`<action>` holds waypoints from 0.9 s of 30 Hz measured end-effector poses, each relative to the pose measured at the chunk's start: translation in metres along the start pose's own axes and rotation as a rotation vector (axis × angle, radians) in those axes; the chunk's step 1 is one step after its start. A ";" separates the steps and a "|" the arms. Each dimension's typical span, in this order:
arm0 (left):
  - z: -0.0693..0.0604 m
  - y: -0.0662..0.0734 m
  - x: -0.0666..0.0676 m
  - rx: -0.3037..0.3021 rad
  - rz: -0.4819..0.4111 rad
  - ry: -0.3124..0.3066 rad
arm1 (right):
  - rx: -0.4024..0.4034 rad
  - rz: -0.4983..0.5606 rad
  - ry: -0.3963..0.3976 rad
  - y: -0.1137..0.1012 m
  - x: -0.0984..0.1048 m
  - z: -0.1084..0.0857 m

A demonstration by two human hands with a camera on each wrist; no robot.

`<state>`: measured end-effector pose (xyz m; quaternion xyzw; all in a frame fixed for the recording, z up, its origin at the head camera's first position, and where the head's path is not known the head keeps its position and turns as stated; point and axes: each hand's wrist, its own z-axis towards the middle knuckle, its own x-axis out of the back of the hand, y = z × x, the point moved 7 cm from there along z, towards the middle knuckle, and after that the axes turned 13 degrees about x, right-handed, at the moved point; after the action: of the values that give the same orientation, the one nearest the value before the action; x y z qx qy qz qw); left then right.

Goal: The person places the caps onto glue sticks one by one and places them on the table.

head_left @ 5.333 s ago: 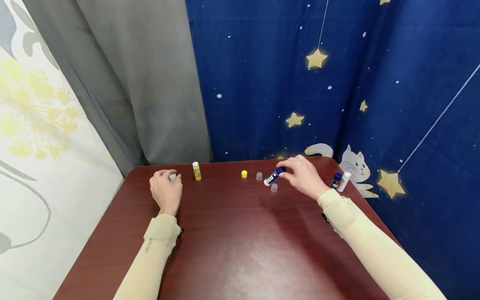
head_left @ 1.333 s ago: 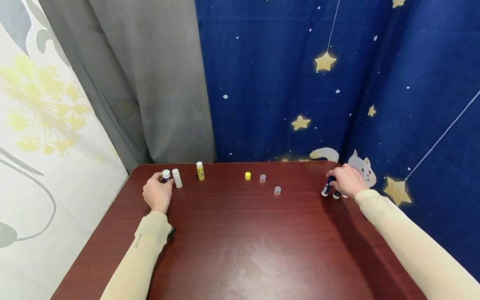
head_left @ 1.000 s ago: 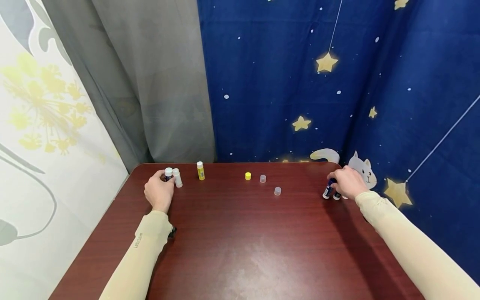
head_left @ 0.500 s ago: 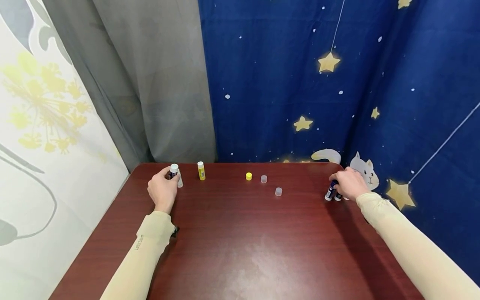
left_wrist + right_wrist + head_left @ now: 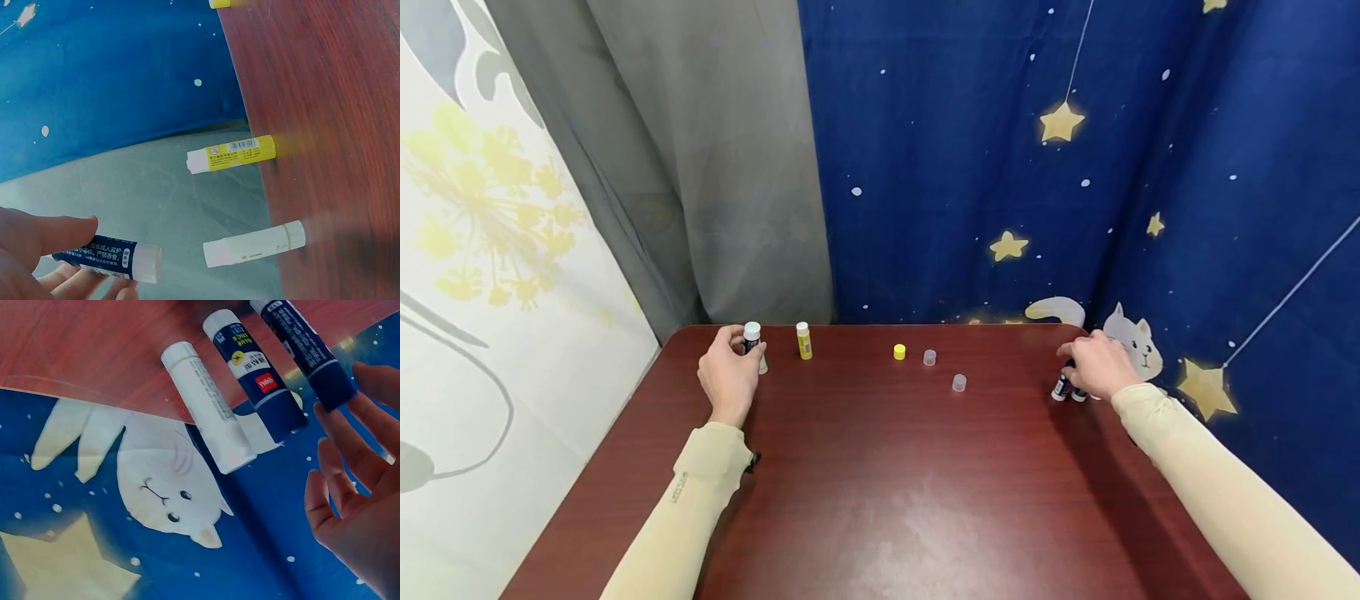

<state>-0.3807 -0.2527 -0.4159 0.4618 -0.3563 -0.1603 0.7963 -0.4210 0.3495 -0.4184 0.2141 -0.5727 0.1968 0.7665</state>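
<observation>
One navy tube (image 5: 103, 257) looks left to place: at the left, your left grip (image 5: 730, 379) holds it between thumb and bent fingers, white end up, apparently lifted off the table (image 5: 880, 500). Just beside it the left white tube (image 5: 256, 245) stands upright and seems done, as does the yellow tube (image 5: 805, 344) farther along. Toward the middle sit the yellow cap (image 5: 899, 352) and, past it, the first clear cap (image 5: 929, 357) and second clear cap (image 5: 959, 383), all loose, so any capping looks undone. At the right, your right grip (image 5: 1099, 367) is at the blue top of the near navy tube (image 5: 299, 342), fingers loosely bent; you cannot tell whether they pinch or merely touch it. Next come the middle navy tube (image 5: 250, 370) and right white tube (image 5: 206, 406), standing in a close row that appears nearly complete.
</observation>
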 end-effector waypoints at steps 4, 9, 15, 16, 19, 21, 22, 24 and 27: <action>-0.003 0.008 0.003 -0.036 -0.007 0.014 | 0.016 -0.036 0.033 -0.005 0.007 0.008; -0.008 0.015 0.006 -0.071 -0.002 0.021 | 0.036 -0.048 0.039 -0.014 0.009 0.018; -0.013 0.022 0.008 -0.103 -0.001 0.026 | 0.035 -0.046 0.057 -0.021 0.005 0.025; -0.013 0.023 0.008 -0.103 -0.003 0.027 | 0.038 -0.044 0.062 -0.022 0.004 0.026; -0.014 0.023 0.009 -0.099 -0.005 0.025 | 0.047 -0.034 0.071 -0.027 0.002 0.031; -0.014 0.025 0.008 -0.103 -0.004 0.021 | 0.047 -0.031 0.070 -0.030 0.001 0.034; -0.015 0.026 0.008 -0.107 -0.004 0.019 | 0.046 -0.031 0.069 -0.031 -0.001 0.035; -0.016 0.030 0.007 -0.119 -0.004 0.018 | 0.039 -0.019 0.065 -0.034 -0.004 0.038; -0.020 0.036 0.006 -0.134 -0.010 0.018 | 0.035 -0.003 0.061 -0.038 -0.008 0.043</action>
<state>-0.3653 -0.2252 -0.3890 0.4106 -0.3351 -0.1837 0.8279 -0.4364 0.2939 -0.4188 0.2223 -0.5449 0.2123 0.7801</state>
